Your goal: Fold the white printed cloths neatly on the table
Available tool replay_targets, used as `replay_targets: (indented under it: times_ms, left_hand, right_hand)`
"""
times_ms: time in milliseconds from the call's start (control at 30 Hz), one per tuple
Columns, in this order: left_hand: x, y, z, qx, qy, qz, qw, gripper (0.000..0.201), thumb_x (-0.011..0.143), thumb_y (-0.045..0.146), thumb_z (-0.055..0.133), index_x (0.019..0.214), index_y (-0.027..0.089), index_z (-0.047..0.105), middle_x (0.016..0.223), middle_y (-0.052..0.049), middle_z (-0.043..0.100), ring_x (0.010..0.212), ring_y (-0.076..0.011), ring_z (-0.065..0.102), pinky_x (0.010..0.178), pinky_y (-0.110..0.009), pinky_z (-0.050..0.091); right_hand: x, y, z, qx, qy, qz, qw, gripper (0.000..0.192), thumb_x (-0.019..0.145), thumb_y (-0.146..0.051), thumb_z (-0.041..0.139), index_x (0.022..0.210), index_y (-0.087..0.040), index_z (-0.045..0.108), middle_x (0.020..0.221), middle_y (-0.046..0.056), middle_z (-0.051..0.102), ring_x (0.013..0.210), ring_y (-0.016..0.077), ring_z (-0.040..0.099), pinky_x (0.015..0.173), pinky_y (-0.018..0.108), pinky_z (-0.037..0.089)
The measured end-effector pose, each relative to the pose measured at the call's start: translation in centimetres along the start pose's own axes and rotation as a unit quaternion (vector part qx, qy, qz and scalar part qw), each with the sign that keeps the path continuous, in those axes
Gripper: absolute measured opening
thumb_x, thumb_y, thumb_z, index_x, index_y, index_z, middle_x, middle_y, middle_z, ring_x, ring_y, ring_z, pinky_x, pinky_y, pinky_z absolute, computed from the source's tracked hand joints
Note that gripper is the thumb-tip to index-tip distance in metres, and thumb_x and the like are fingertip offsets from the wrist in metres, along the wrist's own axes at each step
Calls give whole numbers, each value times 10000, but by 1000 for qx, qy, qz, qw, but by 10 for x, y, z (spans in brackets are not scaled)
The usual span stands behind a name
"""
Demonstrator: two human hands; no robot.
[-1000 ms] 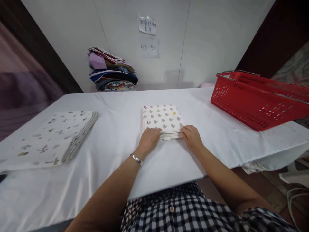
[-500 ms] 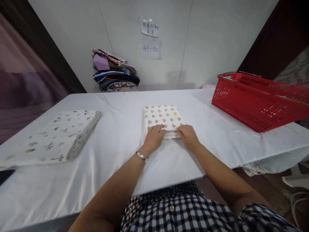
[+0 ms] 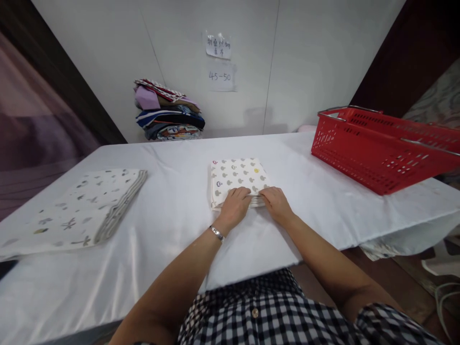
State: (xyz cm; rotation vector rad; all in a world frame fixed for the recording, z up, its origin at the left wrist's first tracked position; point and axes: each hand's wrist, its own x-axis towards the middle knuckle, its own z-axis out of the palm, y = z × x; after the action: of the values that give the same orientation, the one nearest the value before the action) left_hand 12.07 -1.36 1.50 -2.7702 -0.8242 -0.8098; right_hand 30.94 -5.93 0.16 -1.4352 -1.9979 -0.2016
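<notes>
Here, at the counter's (image 3: pixel 172 206) centre, your left hand (image 3: pixel 235 203) and right hand (image 3: pixel 275 203) press flat on the folded mushroom-print cloth's (image 3: pixel 237 177) six-o'clock edge, each grip spread rather than clamped, apparently squaring its layers, red basket (image 3: pixel 377 148) at two o'clock.

A paper slip (image 3: pixel 222 76) on the wall (image 3: pixel 305 57) reads "45-50".

2 folded cloths (image 3: pixel 235 178) (image 3: pixel 77 208), 1 basket (image 3: pixel 381 153), 1 clothes pile (image 3: pixel 167 111)
</notes>
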Motion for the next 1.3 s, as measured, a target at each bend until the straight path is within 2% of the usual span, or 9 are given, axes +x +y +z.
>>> replay_targets:
  times_ms: [100,267,467,667,767,900,1133,1300]
  left_hand:
    - [-4,-1,-1,-22,-3,0,1000,245,887,79,381,867,176,605,967,-77,602,923,-200,535,809,-369,419]
    - [-5,-3,-1,-56,16,-33,998,208,913,138,373,932,183,575,974,-73,614,943,-198,545,833,-376,415]
    - [-1,-2,-2,-71,14,-59,996,180,939,211,364,868,186,528,868,-48,606,852,-185,546,800,-358,403]
    - [-1,-1,-2,-88,12,-76,993,191,948,236,351,837,193,501,826,-32,585,803,-177,535,772,-344,393]
    - [-1,0,-3,-97,15,-82,992,194,951,237,342,852,194,503,850,-36,589,829,-178,542,780,-342,392]
    - [-2,1,-3,-99,14,-79,992,180,946,233,356,873,189,514,876,-42,598,852,-180,545,781,-342,399]
    - [-4,-1,0,-56,35,-41,997,143,920,176,412,919,186,554,986,-55,626,956,-187,552,829,-349,414]
    - [-7,-3,3,-22,70,-29,997,136,893,138,444,887,179,574,1087,-84,601,1026,-206,526,839,-350,430]
  right_hand:
    - [-1,-1,-1,7,-3,-11,1000,228,924,-167,383,994,-185,599,935,67,653,884,199,552,812,345,383]
    - [-2,-4,-3,16,-13,-30,999,224,887,-167,432,1051,-191,583,993,67,649,927,208,554,842,363,385]
    - [0,-6,0,-8,-12,-14,1000,206,906,-215,445,1048,-193,592,986,73,647,931,216,550,836,358,382]
    - [1,-7,1,-33,-3,-7,999,237,904,-184,438,1087,-183,589,989,78,647,928,224,544,829,360,387]
    - [1,-9,-1,-21,13,-15,1000,266,911,-174,421,1131,-194,571,1082,83,626,1001,219,533,864,360,390]
    - [1,-11,-2,-17,21,-26,999,215,911,-168,423,1003,-200,614,1179,86,588,1084,218,507,904,370,386]
    - [0,-8,-1,-12,52,-35,998,189,910,-163,432,904,-191,619,1135,84,612,1073,211,516,900,376,395]
    - [-1,-8,-1,-3,61,-36,997,160,903,-170,453,956,-188,603,1096,90,619,1040,218,526,870,383,408]
